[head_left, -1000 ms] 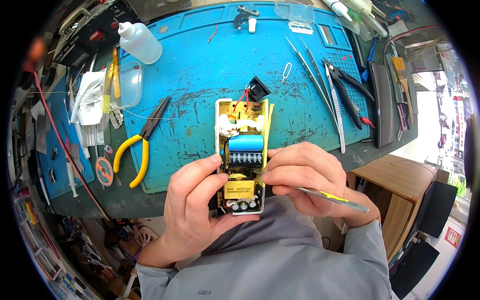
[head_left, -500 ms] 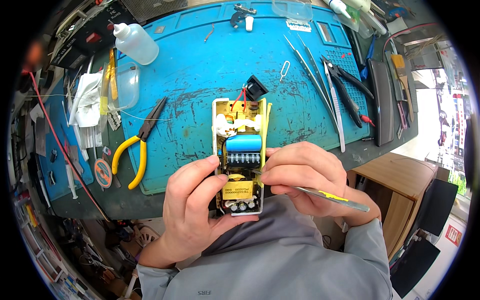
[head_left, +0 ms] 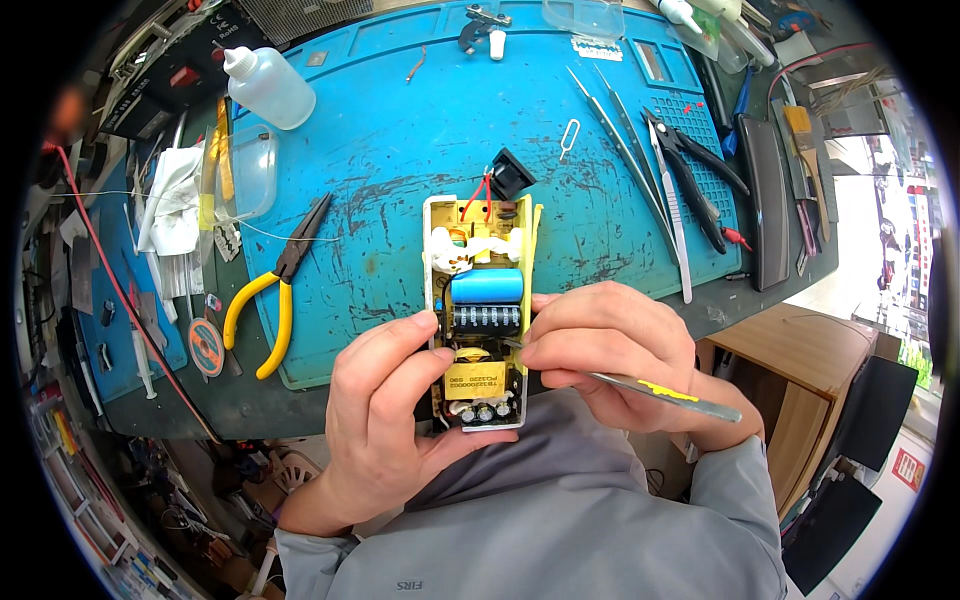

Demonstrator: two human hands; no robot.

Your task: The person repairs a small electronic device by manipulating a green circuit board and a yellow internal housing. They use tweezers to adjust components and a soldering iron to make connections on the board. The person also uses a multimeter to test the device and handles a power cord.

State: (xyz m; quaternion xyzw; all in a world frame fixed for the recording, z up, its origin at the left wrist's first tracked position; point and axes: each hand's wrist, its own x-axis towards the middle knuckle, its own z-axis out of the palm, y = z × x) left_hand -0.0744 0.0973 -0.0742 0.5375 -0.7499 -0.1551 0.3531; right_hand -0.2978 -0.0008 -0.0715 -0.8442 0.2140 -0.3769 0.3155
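An open electronic module (head_left: 487,320) is held upright in the view at the front edge of the surface (head_left: 370,424), its far end over a blue mat (head_left: 390,120) and its near end over the lap. By the left grip (head_left: 385,395) the module is pinched: 2 fingertips are laid at its left wall, and the thumb is set along its near end. By the right grip (head_left: 620,345) a slim metal tool (head_left: 655,388) with a yellow mark is pinched between thumb and fingers beside the module's right wall. The tool's tip is pointed inward, between a black cylinder and a yellow block (head_left: 474,381); whether anything is touched by it cannot be told. A blue cylinder (head_left: 487,288) is seated just beyond the black cylinder. By red wires (head_left: 477,199) a black socket (head_left: 512,175) is joined to the module's far end.

To the left on the mat, yellow-handled pliers (head_left: 291,264) are laid with their tips pointed away, and a squeeze bottle (head_left: 275,92) is placed farther back. A spool (head_left: 207,347) is seen near the pliers. To the right, tweezers (head_left: 621,148), a pale slim handle (head_left: 673,220) and black cutters (head_left: 672,145) are lined up close together, with a bent wire loop (head_left: 569,139) to their left.
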